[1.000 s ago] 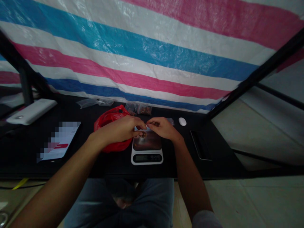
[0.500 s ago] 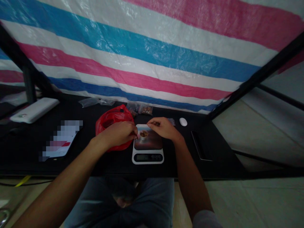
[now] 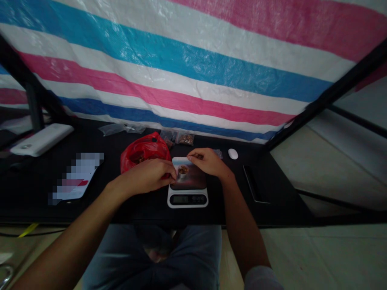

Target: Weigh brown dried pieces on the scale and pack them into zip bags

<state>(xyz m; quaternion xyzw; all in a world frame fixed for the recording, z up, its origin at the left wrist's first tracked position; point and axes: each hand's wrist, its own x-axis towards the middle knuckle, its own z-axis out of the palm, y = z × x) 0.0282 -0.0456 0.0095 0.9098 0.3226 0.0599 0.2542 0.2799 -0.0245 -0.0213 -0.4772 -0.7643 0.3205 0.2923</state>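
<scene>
A kitchen scale (image 3: 188, 182) with a white rim and a dark display lies on the black table in front of me. On its platform stands a small white cup (image 3: 183, 176) with brown bits in it. My left hand (image 3: 152, 176) is closed at the scale's left edge, fingertips together beside the cup; what they pinch, if anything, is hidden. Over the far right corner of the scale, my right hand (image 3: 209, 162) is curled round small brown pieces (image 3: 198, 156). Left of the scale sits an open red plastic bag (image 3: 128, 155) with brown pieces inside, partly behind my left hand.
Clear bags of brown bits (image 3: 185, 139) lie behind the scale, with clear plastic bags (image 3: 113, 129) farther left. A white mouse-like object (image 3: 232, 154) and a dark phone-like slab (image 3: 253, 185) are at right. At left are a lit phone (image 3: 77, 185) and a white box (image 3: 42, 139).
My left hand has shifted down and slightly toward me along the scale's left edge, showing more of the bag's contents. My right hand stays about where it was.
</scene>
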